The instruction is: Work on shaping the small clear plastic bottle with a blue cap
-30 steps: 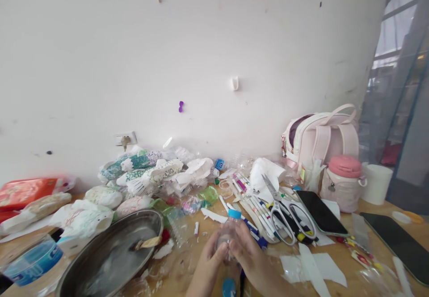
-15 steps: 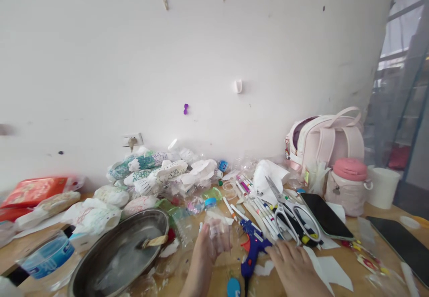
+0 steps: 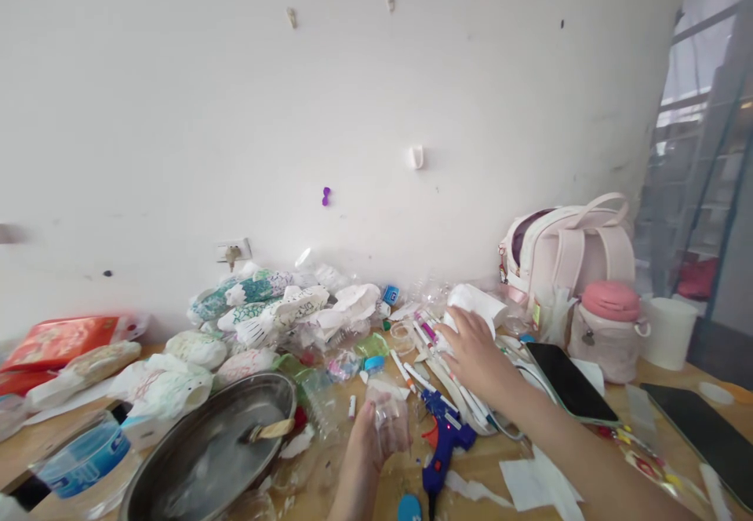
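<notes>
My left hand (image 3: 369,441) is closed around a small clear plastic bottle (image 3: 389,417) with a blue cap (image 3: 372,363), held above the wooden table (image 3: 488,466). My right hand (image 3: 474,350) reaches far out over the row of marker pens (image 3: 438,356), fingers spread, touching white tissue paper (image 3: 475,301). It covers the scissors seen earlier. A blue glue gun (image 3: 442,444) lies between my two arms.
A metal pan (image 3: 200,450) with a brush sits at the left. Painted bottle crafts (image 3: 259,309) pile against the wall. A black phone (image 3: 569,381), a pink bag (image 3: 568,250), a pink flask (image 3: 609,329), a white cup (image 3: 671,331) and a dark tablet (image 3: 700,427) stand at the right.
My right hand left the bottle, passed over the table near the glue gun, then reached forward to the markers and tissue. My left hand kept holding the bottle.
</notes>
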Tool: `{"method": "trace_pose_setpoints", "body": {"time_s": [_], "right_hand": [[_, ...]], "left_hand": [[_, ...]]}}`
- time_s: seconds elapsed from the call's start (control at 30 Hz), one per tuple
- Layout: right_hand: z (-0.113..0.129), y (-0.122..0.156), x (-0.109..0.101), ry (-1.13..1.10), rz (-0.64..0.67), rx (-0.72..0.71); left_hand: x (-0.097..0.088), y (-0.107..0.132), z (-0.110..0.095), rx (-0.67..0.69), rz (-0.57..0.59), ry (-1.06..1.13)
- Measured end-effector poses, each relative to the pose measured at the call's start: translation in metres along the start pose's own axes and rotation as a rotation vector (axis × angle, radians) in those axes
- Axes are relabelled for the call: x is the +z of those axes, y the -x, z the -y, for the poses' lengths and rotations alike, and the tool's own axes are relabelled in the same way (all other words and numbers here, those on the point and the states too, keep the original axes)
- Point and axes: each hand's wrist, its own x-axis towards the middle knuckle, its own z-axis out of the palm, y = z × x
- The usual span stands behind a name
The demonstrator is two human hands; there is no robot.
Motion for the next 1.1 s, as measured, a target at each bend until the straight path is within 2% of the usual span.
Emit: {"method": "trace_pose_setpoints", "body": {"time_s": [0.1, 0.17, 0.23, 0.33, 0.47, 0.57, 0.7, 0.93, 1.1], "right_hand": [[0.018, 0.023, 0.019, -0.183, 0.088, 0.077], [0.029, 0.045, 0.032, -0.535, 0.214, 0.211], [0.037, 0.062, 0.046, -0.766, 0.285, 0.22], [0.039, 0.071, 0.066, -1.056, 0.228, 0.185], [0.032, 0.07, 0.084, -1.345, 0.135, 0.262], [0.026, 0.072, 0.087, -1.337, 0.083, 0.226], [0.022, 0.076, 0.083, -1.241, 0.086, 0.165], [0.022, 0.08, 0.078, -1.152, 0.038, 0.088], [0.019, 0.083, 0.086, -1.194, 0.091, 0.073]], "left_hand": [[0.001, -0.002, 0.003, 0.034, 0.016, 0.115], [0.003, -0.002, 0.005, 0.072, 0.039, 0.195], [0.004, -0.001, 0.007, 0.107, 0.05, 0.249], [0.004, 0.002, 0.009, 0.144, 0.061, 0.231], [0.0, 0.007, 0.005, 0.194, 0.084, 0.11], [-0.001, 0.01, 0.001, 0.193, 0.093, 0.107], [0.0, 0.012, 0.002, 0.134, 0.119, 0.138], [0.006, 0.014, 0.0, 0.111, 0.171, 0.142], [0.001, 0.013, 0.002, 0.171, 0.085, 0.087]]}}
